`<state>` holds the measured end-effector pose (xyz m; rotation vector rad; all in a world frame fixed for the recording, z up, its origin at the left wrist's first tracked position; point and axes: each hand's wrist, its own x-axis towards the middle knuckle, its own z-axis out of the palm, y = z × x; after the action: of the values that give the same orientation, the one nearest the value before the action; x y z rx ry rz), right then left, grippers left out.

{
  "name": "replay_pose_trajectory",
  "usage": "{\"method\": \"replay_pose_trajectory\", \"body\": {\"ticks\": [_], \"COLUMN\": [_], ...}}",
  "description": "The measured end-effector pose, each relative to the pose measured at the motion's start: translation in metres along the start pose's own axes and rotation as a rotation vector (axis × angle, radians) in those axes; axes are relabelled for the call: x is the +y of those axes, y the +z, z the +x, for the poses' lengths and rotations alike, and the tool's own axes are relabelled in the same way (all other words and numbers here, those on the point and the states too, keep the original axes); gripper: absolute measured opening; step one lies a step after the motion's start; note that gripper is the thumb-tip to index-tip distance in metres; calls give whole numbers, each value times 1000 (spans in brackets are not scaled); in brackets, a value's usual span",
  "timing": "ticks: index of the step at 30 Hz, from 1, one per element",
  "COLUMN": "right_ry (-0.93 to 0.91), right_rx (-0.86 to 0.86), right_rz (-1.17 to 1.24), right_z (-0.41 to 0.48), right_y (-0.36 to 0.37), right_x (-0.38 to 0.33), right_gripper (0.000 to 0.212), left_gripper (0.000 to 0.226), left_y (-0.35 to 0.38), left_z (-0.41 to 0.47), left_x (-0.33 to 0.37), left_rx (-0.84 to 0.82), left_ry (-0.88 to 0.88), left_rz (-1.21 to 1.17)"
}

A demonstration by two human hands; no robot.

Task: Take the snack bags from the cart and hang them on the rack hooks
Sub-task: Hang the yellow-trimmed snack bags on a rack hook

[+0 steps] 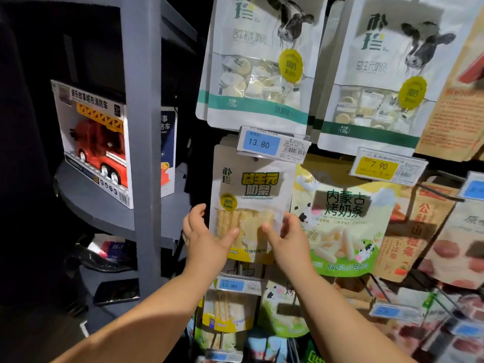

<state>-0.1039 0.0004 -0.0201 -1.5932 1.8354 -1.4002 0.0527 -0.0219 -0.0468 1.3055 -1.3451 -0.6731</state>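
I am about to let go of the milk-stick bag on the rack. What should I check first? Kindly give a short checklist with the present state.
1. Both hands hold the milk-stick bag: ok. The left hand and right hand have their thumbs on its front.
2. Bag's hole on the hook: cannot tell. The 13.80 price tag hides its top.
3. Bag upright, front facing out: ok.
4. Same product in this column: ok. The lower bag looks alike.
5. Clear of the green bag: cannot tell. Their edges meet by the right hand.
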Motion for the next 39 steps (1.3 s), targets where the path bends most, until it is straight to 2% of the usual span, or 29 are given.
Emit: {"method": "replay_pose_trajectory", "body": {"ticks": [3, 5, 11, 15, 19, 22, 24, 28, 31, 36, 39], "right_ry": [-10, -31, 52, 243, 460, 601, 706, 874, 972, 1081, 1126], "right_rx": [87, 138, 265, 341, 464, 613, 661, 763, 779, 730, 689], "right_rz": [40, 14, -75, -164, -237, -301, -323, -332, -334, -355, -367], "right_z": [-11, -21, -69, -121, -189, -246, -283, -351, -392, -447, -471], "right_y": [-5, -10, -46, -94, -160, -211, -241, -298, -334, -368, -381], "right_x": [-1, 2, 38, 84, 129, 156, 172, 204, 224, 252, 264], "right_gripper": [27, 26, 20, 13, 20, 13, 8, 13, 14, 17, 18], "left_gripper": [69, 55, 34, 29, 31, 28, 23, 20, 23, 29, 34], "left_y": [4, 11, 59, 105, 154, 188, 210, 254, 284, 317, 326], "left_z": [-9, -16, -53, -105, -177, -237, -275, -348, -393, -441, -458], "left_x": [6, 10, 21, 27, 35, 41, 45, 51, 54, 50, 41], "left_rx": [31, -51, -458, -791, -1164, -1435, -1560, -1689, -1746, -1647, -1758], "left_ry": [92, 143, 148, 128, 149, 201, 249, 346, 430, 769, 895], "left_rz": [33, 37, -128, -172, -119, -38, 17, 107, 233, 404, 559]}}
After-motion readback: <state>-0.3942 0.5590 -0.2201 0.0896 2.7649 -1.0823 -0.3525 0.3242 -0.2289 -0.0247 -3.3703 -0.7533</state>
